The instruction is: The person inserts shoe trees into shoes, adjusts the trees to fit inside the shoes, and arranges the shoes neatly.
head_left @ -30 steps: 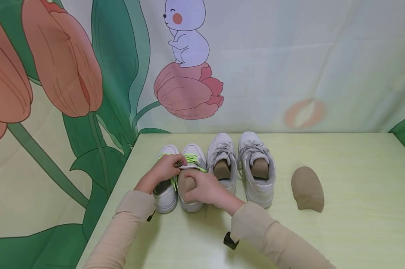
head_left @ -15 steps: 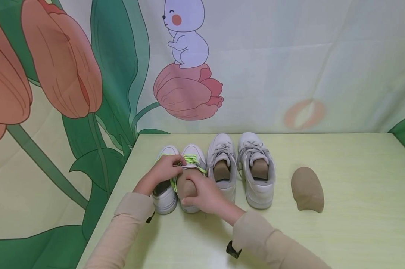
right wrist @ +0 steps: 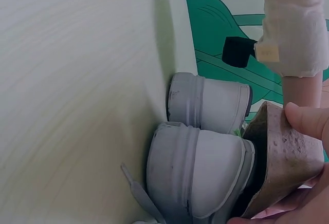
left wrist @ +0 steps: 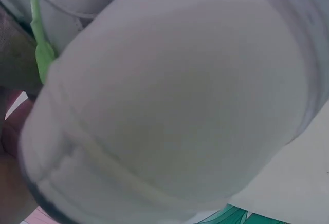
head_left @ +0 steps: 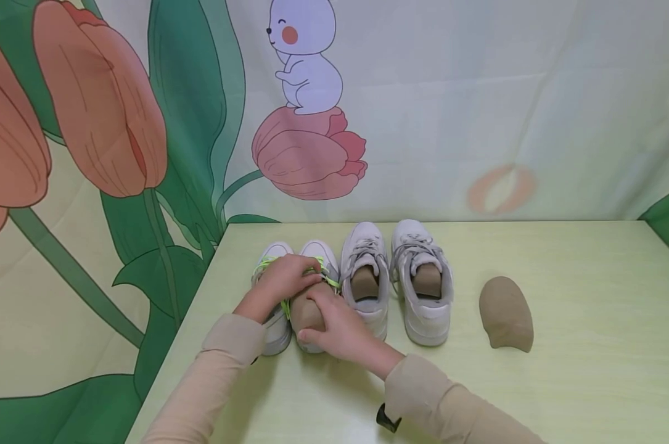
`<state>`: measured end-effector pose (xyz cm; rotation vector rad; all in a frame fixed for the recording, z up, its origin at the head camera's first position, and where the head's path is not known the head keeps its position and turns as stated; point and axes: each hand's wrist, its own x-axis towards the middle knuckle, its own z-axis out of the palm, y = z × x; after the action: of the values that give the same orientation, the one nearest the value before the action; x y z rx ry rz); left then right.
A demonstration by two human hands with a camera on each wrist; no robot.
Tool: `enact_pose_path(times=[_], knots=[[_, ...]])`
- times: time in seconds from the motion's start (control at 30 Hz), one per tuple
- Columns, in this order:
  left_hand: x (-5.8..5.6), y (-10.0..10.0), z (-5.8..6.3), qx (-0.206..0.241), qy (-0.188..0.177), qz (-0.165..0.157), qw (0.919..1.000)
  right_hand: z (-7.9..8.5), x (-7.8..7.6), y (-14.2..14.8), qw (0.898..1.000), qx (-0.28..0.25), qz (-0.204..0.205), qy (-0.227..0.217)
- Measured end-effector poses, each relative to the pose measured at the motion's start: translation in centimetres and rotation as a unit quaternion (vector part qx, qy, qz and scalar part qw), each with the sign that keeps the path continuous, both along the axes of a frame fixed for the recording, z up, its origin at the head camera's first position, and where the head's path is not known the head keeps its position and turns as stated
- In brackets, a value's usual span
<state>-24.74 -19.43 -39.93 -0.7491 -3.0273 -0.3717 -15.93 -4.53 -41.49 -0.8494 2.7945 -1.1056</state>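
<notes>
My right hand grips a brown moulded shoe insert, thumb at its near end and fingers along its right side. The insert's front end is in the opening of a white sneaker with neon-green laces; its rear stands above the heel, as the right wrist view shows. My left hand bends over that sneaker's laces, fingers and thumb at the tongue, which they mostly hide. Under the left forearm stands the matching sneaker. The left wrist view is mostly filled by a pale, blurred surface, with a green lace beside it.
Right of these stand two grey-white sneakers, each with a brown insert inside. Another brown insert lies farther right on the pale green table. A printed cloth hangs behind the table.
My left hand has shifted right, farther over the laces and the insert's front. My right hand stays on the insert, which has tilted slightly. The other shoes have not moved.
</notes>
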Motion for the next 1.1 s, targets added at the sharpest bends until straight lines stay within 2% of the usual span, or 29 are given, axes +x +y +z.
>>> enact_pose_path(times=[0.13,0.37,0.6,0.87,0.93,1.1], knots=[[0.1,0.2,-0.2,-0.019,0.013,0.005,0.9997,0.0,0.1,-0.1,1.0,0.01,-0.007,0.001],[0.1,0.3,-0.5,-0.001,0.028,0.017,0.9994,-0.1,0.2,-0.1,1.0,0.006,-0.01,-0.011],[0.0,0.0,-0.7,0.047,0.035,0.024,0.998,0.0,0.2,-0.2,1.0,0.007,-0.01,-0.008],[-0.1,-0.4,-0.8,0.106,0.016,0.036,0.9936,0.5,-0.5,-0.6,1.0,0.015,-0.003,0.011],[-0.1,-0.5,-0.8,0.113,0.014,0.038,0.9928,0.8,-0.7,-0.8,1.0,0.02,-0.002,-0.002],[-0.2,-0.6,-0.8,0.119,0.006,0.041,0.9921,1.5,-1.4,-1.0,0.997,0.044,-0.01,-0.066]])
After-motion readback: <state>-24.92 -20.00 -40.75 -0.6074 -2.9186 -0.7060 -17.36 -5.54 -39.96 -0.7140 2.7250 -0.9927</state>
